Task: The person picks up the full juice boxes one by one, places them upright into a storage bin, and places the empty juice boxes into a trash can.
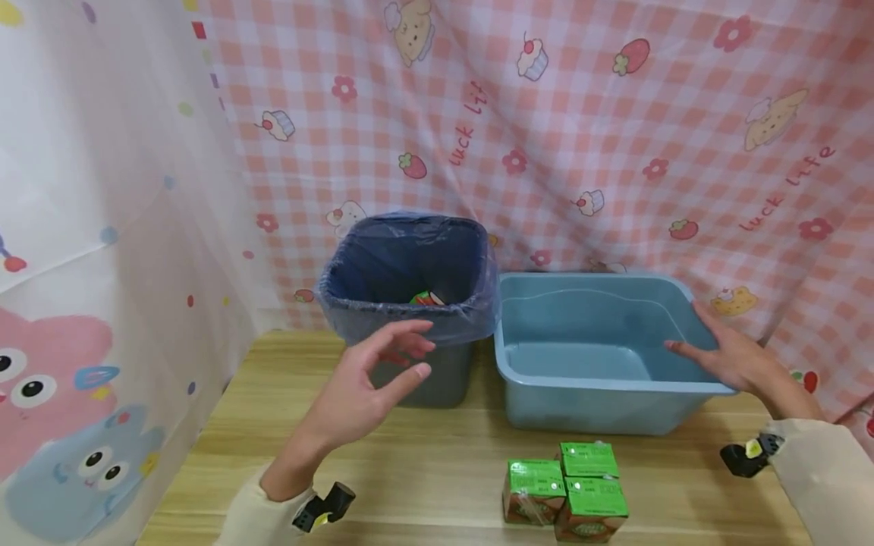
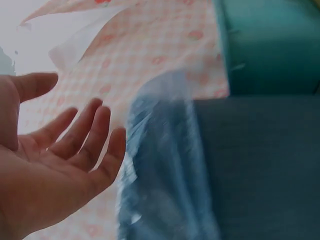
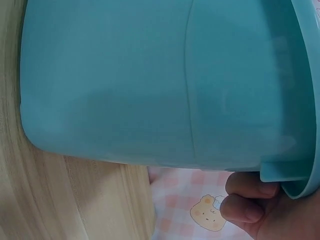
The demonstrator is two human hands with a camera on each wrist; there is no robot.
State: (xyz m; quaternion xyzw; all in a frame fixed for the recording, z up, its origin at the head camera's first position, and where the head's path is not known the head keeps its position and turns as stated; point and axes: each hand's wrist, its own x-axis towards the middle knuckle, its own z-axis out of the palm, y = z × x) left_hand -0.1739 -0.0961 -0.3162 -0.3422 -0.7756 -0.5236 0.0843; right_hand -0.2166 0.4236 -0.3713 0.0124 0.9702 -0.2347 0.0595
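Observation:
My left hand hovers in front of a grey trash bin, its fingers relaxed and nothing held. A translucent blue plastic bag lines the bin and folds over its rim. Part of a green and red item shows inside. At the right, my right hand grips the end rim of a blue plastic basin, thumb over the inside. In the right wrist view, curled fingers hook under the basin's rim. Nothing shows inside the basin from the head view.
In front of the basin, three green-topped cartons stand together on the wooden table. A pink checked cloth hangs behind the bin and basin, and a white patterned curtain hangs at the left.

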